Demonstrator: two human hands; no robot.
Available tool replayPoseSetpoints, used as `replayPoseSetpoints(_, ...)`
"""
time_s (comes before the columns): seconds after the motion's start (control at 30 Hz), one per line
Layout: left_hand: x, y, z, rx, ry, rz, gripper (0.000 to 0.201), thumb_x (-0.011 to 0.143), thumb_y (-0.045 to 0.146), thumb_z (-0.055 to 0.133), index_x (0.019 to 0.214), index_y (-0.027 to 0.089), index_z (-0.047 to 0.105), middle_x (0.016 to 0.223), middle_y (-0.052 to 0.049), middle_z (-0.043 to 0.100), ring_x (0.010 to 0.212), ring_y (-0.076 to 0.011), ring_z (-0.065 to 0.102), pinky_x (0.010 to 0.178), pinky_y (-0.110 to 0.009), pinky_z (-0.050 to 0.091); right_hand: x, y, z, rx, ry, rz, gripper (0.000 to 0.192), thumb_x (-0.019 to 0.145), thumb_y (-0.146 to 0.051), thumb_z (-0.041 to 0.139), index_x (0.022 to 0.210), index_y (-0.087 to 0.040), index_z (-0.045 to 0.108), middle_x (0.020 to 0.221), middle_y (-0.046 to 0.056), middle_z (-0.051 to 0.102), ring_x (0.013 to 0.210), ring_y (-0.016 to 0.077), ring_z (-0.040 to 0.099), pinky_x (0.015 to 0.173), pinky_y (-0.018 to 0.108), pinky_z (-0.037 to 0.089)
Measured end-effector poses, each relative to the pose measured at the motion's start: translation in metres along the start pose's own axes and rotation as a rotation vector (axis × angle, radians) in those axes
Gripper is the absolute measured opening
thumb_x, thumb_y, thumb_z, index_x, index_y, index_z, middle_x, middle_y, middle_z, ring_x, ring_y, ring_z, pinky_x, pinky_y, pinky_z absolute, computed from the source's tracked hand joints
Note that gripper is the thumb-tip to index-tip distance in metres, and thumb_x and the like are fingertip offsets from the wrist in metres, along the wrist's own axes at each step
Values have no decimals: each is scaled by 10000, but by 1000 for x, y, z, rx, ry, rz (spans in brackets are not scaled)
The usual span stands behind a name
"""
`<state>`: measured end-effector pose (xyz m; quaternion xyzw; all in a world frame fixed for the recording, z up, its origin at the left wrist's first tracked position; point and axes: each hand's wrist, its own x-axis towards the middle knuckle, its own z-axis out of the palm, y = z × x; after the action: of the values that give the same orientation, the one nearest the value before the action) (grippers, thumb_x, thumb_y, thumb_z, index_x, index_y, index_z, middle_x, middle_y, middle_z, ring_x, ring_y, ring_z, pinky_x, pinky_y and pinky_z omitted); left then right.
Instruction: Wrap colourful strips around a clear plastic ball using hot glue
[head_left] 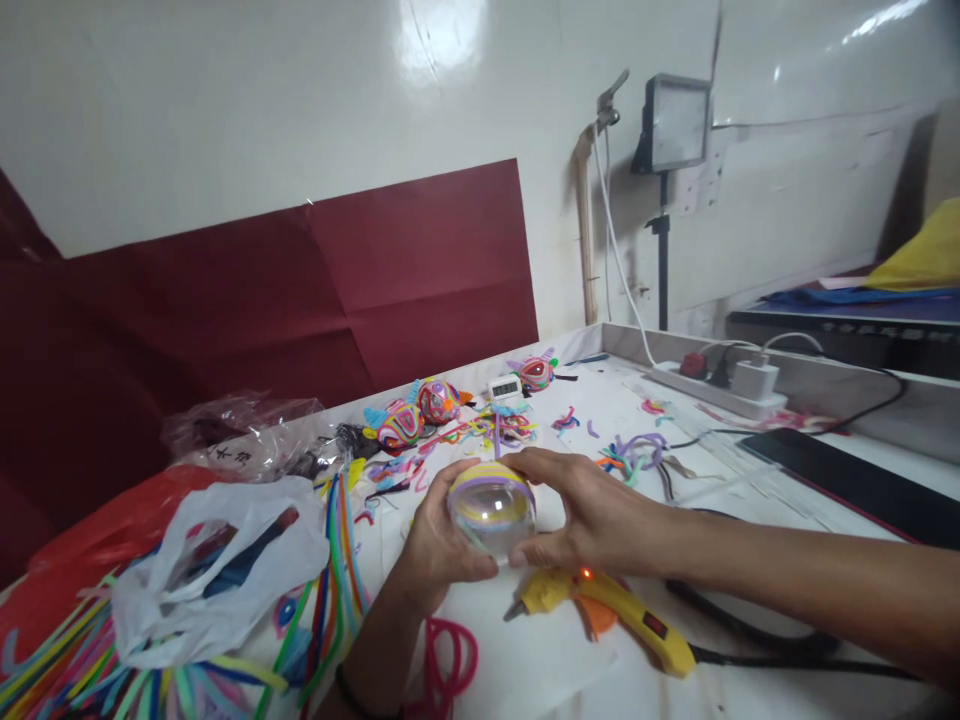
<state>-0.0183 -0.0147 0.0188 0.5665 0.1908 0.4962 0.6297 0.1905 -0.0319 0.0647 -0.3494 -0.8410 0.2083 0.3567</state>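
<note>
While both hands, left (439, 545) and right (592, 515), clamp their fingers on the dome (491, 508) above the near desk (750, 450), its smooth, light, probably brittle shell suits gripping at the rim.

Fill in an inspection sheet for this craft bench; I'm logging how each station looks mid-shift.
Surface: white table, littered with short offcuts.
Job's things: clear dome ringed with yellow and purple strips; yellow glue gun lying beside it, red light on.
Clutter: bundle of coloured pipe cleaners, white plastic bag, clear bag, finished colourful figures, pink loop.
Grippers: left hand and right hand both hold the dome, fingers on its rim.
Cables: black glue gun cord; power strip with plugs.
Surroundings: red paper on the wall, lamp on a stand.
</note>
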Motion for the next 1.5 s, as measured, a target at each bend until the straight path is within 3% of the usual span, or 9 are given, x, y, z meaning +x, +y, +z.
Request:
replayPoseSetpoints(0.3, 1, -2, -5, 69, 5, 50, 856, 437, 196, 938, 1213, 258, 585, 1183, -81, 688, 1102, -282, 640, 949, -375, 499, -2, 1, -1, 3, 15, -79, 609, 673, -318, 819, 1217, -170, 588, 1122, 95, 659, 1015, 248, 630, 883, 375, 497)
replayPoseSetpoints(0.53, 2, 1, 1, 160, -44, 94, 804, 523, 205, 905, 1255, 236, 574, 1226, -98, 666, 1128, -284, 628, 930, -342, 515, -7, 6, -3, -20, -8, -112, 696, 732, -416, 786, 1330, -186, 515, 1236, 119, 616, 1126, 265, 592, 966, 401, 467)
replayPoseSetpoints(0.77, 1, -4, 1, 190, -14, 83, 846, 519, 163, 900, 1288, 235, 556, 1222, -78, 676, 1137, -253, 625, 952, -312, 502, -7, 11, -3, -4, 8, -170, 730, 710, -418, 809, 1342, -192, 520, 1265, 125, 614, 1144, 256, 595, 975, 379, 473)
replayPoseSetpoints(1.07, 2, -3, 6, 323, 16, 165, 807, 502, 235, 911, 1239, 232, 581, 1275, -89, 626, 1182, -297, 587, 1001, -378, 478, -8, 17, -5, 8, 29, -205, 733, 698, -411, 818, 1340, -203, 533, 1283, 127, 626, 1117, 257, 625, 944, 361, 500)
replayPoseSetpoints(1.3, 5, -13, 2, 509, 167, 234, 912, 509, 415, 905, 1310, 217, 516, 1366, -144, 532, 1264, -359, 502, 1078, -474, 393, -7, 34, 1, 86, 48, 63, 739, 730, -485, 756, 1358, -198, 492, 1363, 140, 573, 1243, 298, 542, 1013, 455, 454)
replayPoseSetpoints(1.43, 6, -13, 3, 634, 300, 286, 929, 494, 427, 908, 1316, 223, 525, 1348, -130, 539, 1265, -355, 496, 1075, -461, 392, -4, 36, 8, 274, 49, 275, 557, 763, -585, 671, 1129, -170, 602, 1112, 123, 678, 997, 272, 658, 845, 417, 527)
replayPoseSetpoints(1.5, 6, -12, 6, 722, 339, 320, 911, 498, 402, 910, 1311, 235, 533, 1346, -120, 531, 1282, -349, 476, 1082, -465, 381, -2, 34, 15, 389, 17, 393, 597, 730, -637, 673, 1085, -161, 606, 1026, 109, 688, 915, 266, 672, 767, 399, 536)
